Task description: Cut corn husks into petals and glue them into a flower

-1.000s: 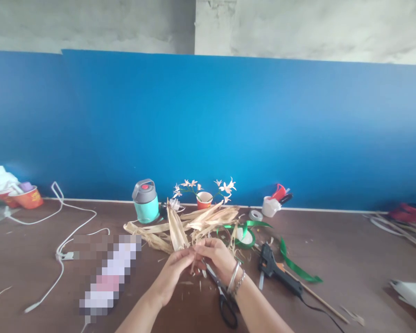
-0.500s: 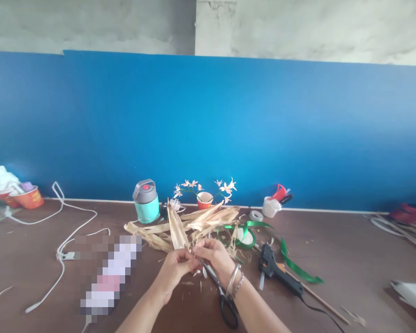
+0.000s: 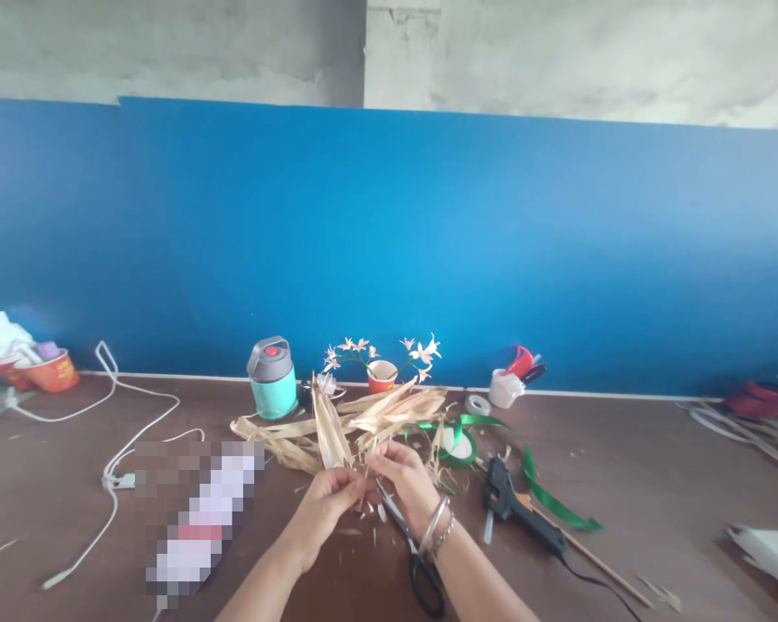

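My left hand (image 3: 324,508) and my right hand (image 3: 405,484) meet over the brown table, fingers pinched together on a thin strip of dried husk (image 3: 365,479). Just behind them lies a heap of dried corn husks (image 3: 356,419). My right wrist wears metal bangles. Black-handled scissors (image 3: 415,557) lie on the table under my right forearm. Small husk scraps are scattered below my hands.
A teal jug (image 3: 272,378), a red cup of husk flowers (image 3: 382,373), a green ribbon roll (image 3: 457,442), a black glue gun (image 3: 519,505) with its cord, a white mug (image 3: 506,387), white cables (image 3: 123,441) and red bowls (image 3: 45,370) sit along the blue wall.
Both hands have kept working the husk strip at the same spot, fingers shifting slightly. The view has tipped a little.
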`<state>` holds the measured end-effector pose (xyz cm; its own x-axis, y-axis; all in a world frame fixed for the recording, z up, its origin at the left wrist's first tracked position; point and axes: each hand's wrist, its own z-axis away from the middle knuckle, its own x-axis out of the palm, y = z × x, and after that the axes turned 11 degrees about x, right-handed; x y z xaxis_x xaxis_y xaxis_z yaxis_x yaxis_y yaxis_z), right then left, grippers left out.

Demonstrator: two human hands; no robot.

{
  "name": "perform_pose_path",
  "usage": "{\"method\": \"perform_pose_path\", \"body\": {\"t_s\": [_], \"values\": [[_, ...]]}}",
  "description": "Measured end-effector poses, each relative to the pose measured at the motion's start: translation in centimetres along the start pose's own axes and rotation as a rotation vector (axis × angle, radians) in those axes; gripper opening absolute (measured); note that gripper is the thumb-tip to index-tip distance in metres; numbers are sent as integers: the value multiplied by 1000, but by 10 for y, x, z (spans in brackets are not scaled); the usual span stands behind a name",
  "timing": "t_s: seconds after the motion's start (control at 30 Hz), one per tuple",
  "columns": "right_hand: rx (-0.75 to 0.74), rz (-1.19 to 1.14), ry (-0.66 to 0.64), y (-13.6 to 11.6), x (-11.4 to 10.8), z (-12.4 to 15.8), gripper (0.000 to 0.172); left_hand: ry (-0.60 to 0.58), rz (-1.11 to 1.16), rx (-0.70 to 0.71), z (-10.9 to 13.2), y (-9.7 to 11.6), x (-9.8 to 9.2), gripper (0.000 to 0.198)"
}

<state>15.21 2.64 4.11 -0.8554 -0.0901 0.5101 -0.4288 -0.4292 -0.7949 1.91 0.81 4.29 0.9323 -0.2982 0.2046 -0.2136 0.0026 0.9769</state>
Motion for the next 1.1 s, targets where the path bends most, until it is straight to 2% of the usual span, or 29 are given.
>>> {"method": "perform_pose_path", "body": {"t_s": [0.13, 0.33, 0.6, 0.73, 0.87, 1.1], "values": [[-19, -22, 22, 0, -1, -2, 34, -12, -1, -25, -1, -2, -1, 34], [-59, 26, 89, -1, -3, -2, 31, 56, -1, -83, -2, -10, -5, 33], [-23, -9, 41, -1, -3, -1, 29, 60, -12, -64, -5, -12, -6, 36], [-64, 0, 27, 2, -8, -5, 30, 48, -4, -63, -1, -8, -3, 35], [-104, 40, 17, 4, -12, -9, 34, -13, -40, -40, -1, -7, -2, 36], [-92, 87, 9, 0, -12, -8, 32, -37, -34, -24, -2, -9, -2, 39]]}}
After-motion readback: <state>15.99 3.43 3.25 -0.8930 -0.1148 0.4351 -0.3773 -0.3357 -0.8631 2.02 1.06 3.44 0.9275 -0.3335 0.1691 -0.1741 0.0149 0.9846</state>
